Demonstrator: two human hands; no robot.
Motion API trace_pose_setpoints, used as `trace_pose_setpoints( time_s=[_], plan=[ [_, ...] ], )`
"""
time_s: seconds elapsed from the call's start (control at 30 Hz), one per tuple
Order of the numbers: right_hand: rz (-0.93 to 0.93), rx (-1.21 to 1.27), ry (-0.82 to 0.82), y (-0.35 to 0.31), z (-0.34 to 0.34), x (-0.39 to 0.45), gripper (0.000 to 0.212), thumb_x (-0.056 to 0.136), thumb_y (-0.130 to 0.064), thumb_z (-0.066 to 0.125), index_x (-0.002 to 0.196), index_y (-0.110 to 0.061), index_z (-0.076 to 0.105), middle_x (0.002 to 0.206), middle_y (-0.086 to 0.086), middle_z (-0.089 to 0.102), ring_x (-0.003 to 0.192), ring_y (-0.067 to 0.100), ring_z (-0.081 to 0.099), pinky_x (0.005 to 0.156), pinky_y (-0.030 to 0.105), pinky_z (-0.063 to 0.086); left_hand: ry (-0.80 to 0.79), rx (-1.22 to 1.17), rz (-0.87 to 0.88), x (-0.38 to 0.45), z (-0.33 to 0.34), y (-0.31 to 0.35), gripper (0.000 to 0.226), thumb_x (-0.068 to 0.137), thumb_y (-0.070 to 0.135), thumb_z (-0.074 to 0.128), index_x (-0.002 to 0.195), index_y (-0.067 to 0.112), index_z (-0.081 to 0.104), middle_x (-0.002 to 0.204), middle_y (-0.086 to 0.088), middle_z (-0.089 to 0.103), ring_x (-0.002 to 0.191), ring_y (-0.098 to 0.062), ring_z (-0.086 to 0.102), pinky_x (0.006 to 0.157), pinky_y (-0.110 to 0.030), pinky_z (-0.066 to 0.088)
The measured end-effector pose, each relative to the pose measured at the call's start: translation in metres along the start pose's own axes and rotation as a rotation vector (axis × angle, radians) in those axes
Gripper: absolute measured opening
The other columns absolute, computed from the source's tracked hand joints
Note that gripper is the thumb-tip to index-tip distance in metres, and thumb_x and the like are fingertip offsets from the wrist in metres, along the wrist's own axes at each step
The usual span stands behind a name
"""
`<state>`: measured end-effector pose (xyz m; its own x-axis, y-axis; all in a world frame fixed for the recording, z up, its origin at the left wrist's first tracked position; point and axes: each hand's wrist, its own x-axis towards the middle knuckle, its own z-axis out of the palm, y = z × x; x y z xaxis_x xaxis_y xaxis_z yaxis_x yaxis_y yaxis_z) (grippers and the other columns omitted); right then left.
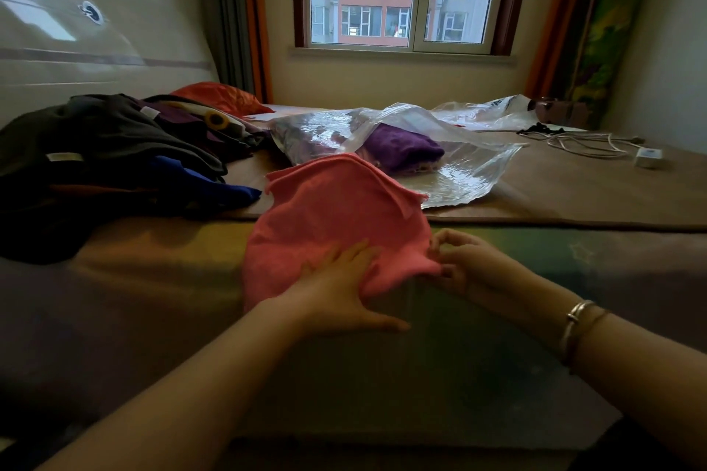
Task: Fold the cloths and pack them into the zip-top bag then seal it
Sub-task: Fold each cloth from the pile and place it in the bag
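Bed (535, 203) under window; pink cloth (336, 210) near edge, zip-top bag (459, 172) behind; left hand (340, 279) flat, pressing cloth; right hand (463, 264) pinching corner; risk: uneven pull skews fold, cloth slides off edge

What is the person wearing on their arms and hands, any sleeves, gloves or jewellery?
No gloves and no sleeves show: both forearms are bare right to the bottom edge of the picture. The left hand carries no ring or band that can be seen. Behind the right hand, the wrist wears two thin metal bangles, one silvery and one slimmer beside it.
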<state>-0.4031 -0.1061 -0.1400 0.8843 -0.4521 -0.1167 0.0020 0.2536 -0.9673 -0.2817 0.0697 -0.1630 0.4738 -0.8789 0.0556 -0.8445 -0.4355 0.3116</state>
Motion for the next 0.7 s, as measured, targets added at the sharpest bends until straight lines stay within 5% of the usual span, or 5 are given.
trace_pose_setpoints(
  time_s=[0.17,0.23,0.33,0.5,0.7],
  plan=[
    [-0.116,-0.003,-0.12,-0.018,0.015,-0.01,0.048,0.083,0.025,0.029,0.098,-0.001,0.066,0.095,0.015,0.068,0.084,0.02,0.066,0.073,0.025,0.057,0.245,0.065,-0.112,-0.004,0.0,0.007,0.062,0.083,0.026,0.066,0.137,0.026,0.036,0.143,0.0,0.037,0.129,-0.021,0.041,0.104,-0.046,0.038],
    [-0.314,-0.501,-0.029,-0.016,0.014,-0.009,0.043,0.081,0.023,0.043,0.105,-0.005,0.065,0.107,0.014,0.063,0.09,0.015,0.062,0.08,0.012,0.052,0.38,0.003,-0.152,-0.005,-0.011,0.001,0.035,0.085,0.013,0.062,0.117,0.024,0.053,0.122,0.0,0.052,0.109,-0.02,0.055,0.092,-0.039,0.048],
    [-0.535,-1.212,0.123,-0.009,0.01,0.0,0.031,0.077,0.001,0.065,0.104,-0.013,0.064,0.108,0.004,0.05,0.088,0.011,0.051,0.067,-0.001,0.035,0.431,-0.055,-0.257,-0.009,-0.033,-0.015,0.017,0.087,0.01,0.059,0.096,0.024,0.061,0.1,0.004,0.058,0.09,-0.013,0.059,0.081,-0.034,0.053],
    [-0.797,-1.59,0.226,-0.012,0.025,0.007,0.016,0.076,-0.029,0.062,0.087,-0.02,0.07,0.105,0.003,0.048,0.102,0.025,0.043,0.082,0.034,0.033,0.42,-0.095,-0.234,-0.007,-0.058,-0.041,0.012,0.089,0.013,0.057,0.091,0.019,0.067,0.088,-0.002,0.063,0.083,-0.02,0.061,0.07,-0.034,0.051],
    [-0.793,-1.86,0.289,-0.029,0.052,0.02,0.041,0.074,-0.034,0.062,0.115,-0.028,0.064,0.135,0.005,0.037,0.124,0.033,0.029,0.099,0.042,0.021,0.567,0.0,-0.136,0.012,-0.069,-0.042,0.012,0.097,0.025,0.046,0.094,0.021,0.057,0.091,-0.001,0.059,0.086,-0.026,0.059,0.073,-0.039,0.048]
  ],
)
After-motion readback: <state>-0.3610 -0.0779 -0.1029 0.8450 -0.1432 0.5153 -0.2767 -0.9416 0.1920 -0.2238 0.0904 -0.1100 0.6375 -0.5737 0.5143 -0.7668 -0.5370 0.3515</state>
